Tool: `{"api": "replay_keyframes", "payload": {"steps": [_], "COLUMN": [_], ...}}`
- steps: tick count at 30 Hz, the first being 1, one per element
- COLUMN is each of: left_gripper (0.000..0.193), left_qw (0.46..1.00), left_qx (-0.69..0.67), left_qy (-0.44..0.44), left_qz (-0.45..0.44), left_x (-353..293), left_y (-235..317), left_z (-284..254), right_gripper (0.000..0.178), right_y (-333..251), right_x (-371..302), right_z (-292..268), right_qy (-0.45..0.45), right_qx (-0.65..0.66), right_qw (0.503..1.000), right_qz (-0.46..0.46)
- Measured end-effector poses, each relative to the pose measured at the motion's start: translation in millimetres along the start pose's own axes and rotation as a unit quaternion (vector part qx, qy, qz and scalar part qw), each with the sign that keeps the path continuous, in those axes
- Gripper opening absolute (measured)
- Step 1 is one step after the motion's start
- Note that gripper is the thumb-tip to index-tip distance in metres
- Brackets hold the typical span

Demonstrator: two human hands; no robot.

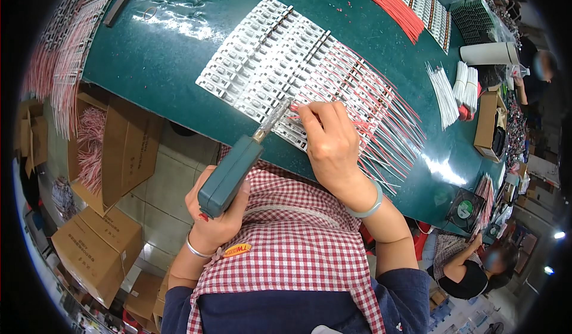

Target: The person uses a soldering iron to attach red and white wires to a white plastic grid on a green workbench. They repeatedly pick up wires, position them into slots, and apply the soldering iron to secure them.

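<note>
My left hand (pixel 219 224) is wrapped round the dark green box-shaped handle of a soldering iron (pixel 231 170). Its metal tip points up and right onto the near edge of a panel of white parts (pixel 256 54), close to my right fingertips. My right hand (pixel 330 146) is closed in a pinch at that spot, apparently on the end of a thin red wire (pixel 294 109); the fingers partly hide it. Rows of red and white wires (pixel 387 116) fan out from the panel's right part, under and beyond my right hand. No wires show on the panel's left part.
The green table (pixel 179 95) also bears red wires (pixel 396 12), white wire bundles (pixel 441 95) and a small black fan (pixel 466 209). Wired panels (pixel 71 72) hang over its left edge. Cardboard boxes (pixel 98 253) stand below left. A co-worker (pixel 471 268) sits at the right.
</note>
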State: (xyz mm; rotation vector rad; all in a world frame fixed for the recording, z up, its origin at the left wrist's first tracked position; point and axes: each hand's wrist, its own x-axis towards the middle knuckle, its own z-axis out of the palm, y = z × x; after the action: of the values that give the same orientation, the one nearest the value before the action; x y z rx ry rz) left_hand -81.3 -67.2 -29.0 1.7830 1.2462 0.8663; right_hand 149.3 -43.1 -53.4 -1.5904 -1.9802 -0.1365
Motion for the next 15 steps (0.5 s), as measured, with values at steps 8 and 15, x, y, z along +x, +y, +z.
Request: {"api": "replay_keyframes", "payload": {"steps": [8, 15], "left_gripper": [0.02, 0.02], "left_qw": [0.999, 0.999], "left_qx": [-0.02, 0.003], "left_qy": [0.027, 0.028], "left_qz": [-0.005, 0.028], "left_x": [-6.7, -6.1], "left_y": [-4.7, -4.1], "left_z": [-2.0, -4.2], "right_gripper": [0.021, 0.027], "right_y": [1.1, -6.1], "right_x": [-0.6, -3.9], "right_z": [0.6, -1.4], "right_qy": [0.001, 0.023], "right_qx": [-0.006, 0.024], "right_qw": [1.0, 0.999], "right_qz": [-0.002, 0.014]}}
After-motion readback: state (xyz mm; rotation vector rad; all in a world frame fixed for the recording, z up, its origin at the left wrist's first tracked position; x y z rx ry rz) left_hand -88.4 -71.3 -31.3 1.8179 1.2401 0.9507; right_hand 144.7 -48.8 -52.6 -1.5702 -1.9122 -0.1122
